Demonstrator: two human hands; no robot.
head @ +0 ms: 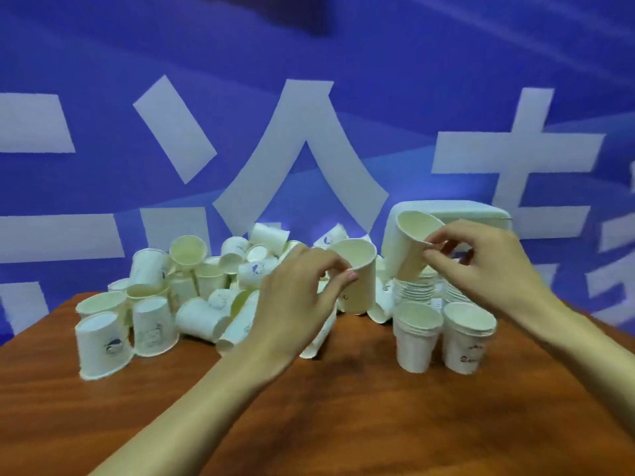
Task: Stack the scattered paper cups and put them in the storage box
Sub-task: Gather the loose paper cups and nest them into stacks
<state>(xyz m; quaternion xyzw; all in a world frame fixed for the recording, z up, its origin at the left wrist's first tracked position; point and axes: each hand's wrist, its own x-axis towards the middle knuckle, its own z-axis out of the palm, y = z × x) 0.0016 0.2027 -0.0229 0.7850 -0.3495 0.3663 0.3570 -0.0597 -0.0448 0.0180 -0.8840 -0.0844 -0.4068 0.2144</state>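
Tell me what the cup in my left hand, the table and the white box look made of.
Cup: thin paper, matte off-white, rolled rim. Table: wood or wood-look laminate, reddish-brown grain, slight sheen. Box: probably plastic, smooth white, rounded corners; too blurred to be sure.

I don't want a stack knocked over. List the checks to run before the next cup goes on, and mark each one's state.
1. Left hand grips the left cup: ok.
2. Right hand pinches the tilted cup at its rim: ok.
3. Tilted cup squared over the tall stack: not ok, it leans.
4. Short stack in front stands upright: ok.
5. Room left in the storage box: cannot tell.
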